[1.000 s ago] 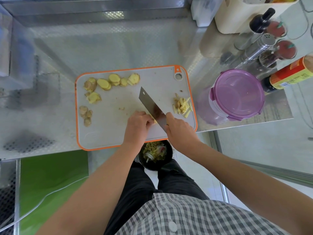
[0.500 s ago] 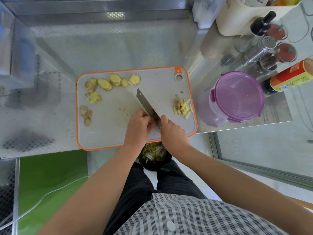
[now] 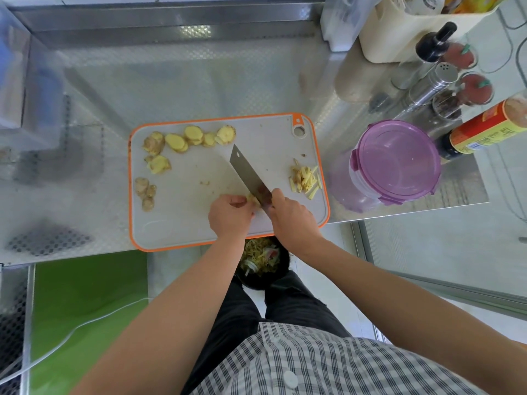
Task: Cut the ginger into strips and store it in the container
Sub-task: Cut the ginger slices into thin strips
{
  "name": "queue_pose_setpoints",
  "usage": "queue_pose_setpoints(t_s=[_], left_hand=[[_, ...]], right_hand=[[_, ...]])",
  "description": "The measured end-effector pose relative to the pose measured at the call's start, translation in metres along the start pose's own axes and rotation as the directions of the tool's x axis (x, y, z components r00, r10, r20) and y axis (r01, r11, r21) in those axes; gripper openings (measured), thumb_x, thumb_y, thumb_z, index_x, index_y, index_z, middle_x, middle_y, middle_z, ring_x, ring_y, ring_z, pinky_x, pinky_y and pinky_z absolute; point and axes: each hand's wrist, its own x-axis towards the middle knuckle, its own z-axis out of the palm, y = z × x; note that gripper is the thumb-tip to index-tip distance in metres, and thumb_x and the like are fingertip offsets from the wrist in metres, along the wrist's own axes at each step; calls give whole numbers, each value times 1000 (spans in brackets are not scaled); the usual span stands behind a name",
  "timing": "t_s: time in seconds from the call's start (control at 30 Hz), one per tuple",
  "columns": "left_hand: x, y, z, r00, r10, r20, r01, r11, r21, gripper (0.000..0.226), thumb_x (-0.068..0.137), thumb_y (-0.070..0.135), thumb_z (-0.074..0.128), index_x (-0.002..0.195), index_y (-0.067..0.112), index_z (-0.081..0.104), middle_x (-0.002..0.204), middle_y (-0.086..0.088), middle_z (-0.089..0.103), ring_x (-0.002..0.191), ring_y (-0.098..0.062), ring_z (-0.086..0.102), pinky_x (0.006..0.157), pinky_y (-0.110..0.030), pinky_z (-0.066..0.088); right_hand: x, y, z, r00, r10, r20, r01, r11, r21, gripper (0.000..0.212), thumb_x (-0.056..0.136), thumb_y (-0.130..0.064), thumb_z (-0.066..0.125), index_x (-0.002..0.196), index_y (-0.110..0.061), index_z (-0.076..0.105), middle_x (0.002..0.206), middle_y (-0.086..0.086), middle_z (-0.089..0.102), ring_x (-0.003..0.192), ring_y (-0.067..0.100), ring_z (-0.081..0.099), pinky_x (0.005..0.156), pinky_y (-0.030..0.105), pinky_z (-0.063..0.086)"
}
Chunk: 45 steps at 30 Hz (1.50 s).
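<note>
On the orange-rimmed cutting board (image 3: 196, 220), near its front edge, the left hand (image 3: 229, 216) pins a small ginger piece (image 3: 252, 198) under curled fingers. The right hand (image 3: 292, 218) is wrapped round the handle of a cleaver (image 3: 246, 172), whose blade lies against that piece and points toward the far left. Ginger slices (image 3: 194, 135) lie along the board's far and left edges, and cut strips (image 3: 303, 178) are heaped at its right edge. Just right of the board, on the steel desk (image 3: 199, 81), stands the purple-lidded container (image 3: 396, 163), closed.
</note>
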Motion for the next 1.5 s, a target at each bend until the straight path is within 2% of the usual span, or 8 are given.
queue_pose_setpoints(t_s=[0.1, 0.27, 0.7, 0.83, 1.03, 1.13, 1.33, 1.5], left_hand=[[0, 1, 1, 999, -39, 0, 39, 998, -44, 13, 70, 17, 80, 72, 21, 67, 65, 3, 70, 68, -22, 71, 79, -42, 58], [-2, 3, 1, 997, -79, 8, 79, 993, -87, 11, 70, 11, 78, 75, 17, 70, 61, 4, 69, 66, -20, 71, 81, -41, 58], [-1, 2, 0, 997, -75, 20, 77, 988, -131, 17, 69, 8, 81, 69, 18, 67, 67, 0, 69, 64, -20, 71, 79, -41, 59], [0, 2, 0, 996, -91, 17, 92, 989, -115, 20, 68, 8, 82, 66, 20, 66, 67, -4, 70, 69, -26, 71, 78, -43, 59], [0, 2, -2, 994, -104, 34, 108, 980, -166, 21, 68, 4, 82, 64, 18, 67, 51, 7, 66, 68, -25, 71, 78, -43, 59], [-2, 3, -2, 994, -108, 23, 110, 979, -173, 24, 71, 0, 78, 61, 19, 67, 50, 7, 66, 70, -26, 71, 80, -42, 59], [-3, 4, -4, 992, -123, 28, 126, 971, -204, 22, 72, -2, 77, 66, 17, 68, 66, -5, 69, 65, -23, 70, 80, -42, 59], [-4, 5, -4, 992, -123, 19, 124, 970, -211, 21, 73, -2, 77, 67, 17, 68, 67, -5, 69, 66, -22, 70, 79, -39, 59]], right_hand=[[-6, 0, -10, 999, -37, -33, 37, 999, 10, 13, 101, -16, 33, 91, -16, 25, 65, -4, 35, 54, 21, 38, 55, 35, 33], [-11, 2, -11, 999, -31, 8, 31, 999, -28, 15, 96, -7, 35, 92, -17, 24, 70, -1, 40, 63, 27, 44, 57, 35, 32], [-2, -10, -4, 997, 41, 67, -38, 998, -49, 21, 91, 1, 38, 93, -16, 25, 68, -1, 38, 55, 17, 39, 51, 30, 30], [0, -10, 13, 999, 42, -9, -42, 997, -71, 18, 96, -6, 40, 96, -17, 26, 77, 0, 43, 65, 28, 51, 56, 35, 35], [-3, -5, 1, 1000, 1, -15, 0, 999, 50, 12, 101, -18, 34, 94, -17, 24, 72, 1, 43, 63, 29, 42, 59, 36, 36], [-9, -4, -6, 1000, -13, -21, 14, 999, 29, 13, 99, -12, 35, 93, -17, 25, 66, -2, 38, 58, 25, 40, 56, 35, 32], [-13, -2, -6, 1000, 0, 12, 1, 999, -45, 19, 94, -2, 36, 91, -17, 24, 70, -1, 40, 64, 28, 44, 57, 34, 31], [-13, -4, -4, 1000, 14, 19, -12, 998, -62, 21, 94, -2, 37, 92, -17, 24, 69, -1, 39, 63, 25, 44, 56, 34, 32]])
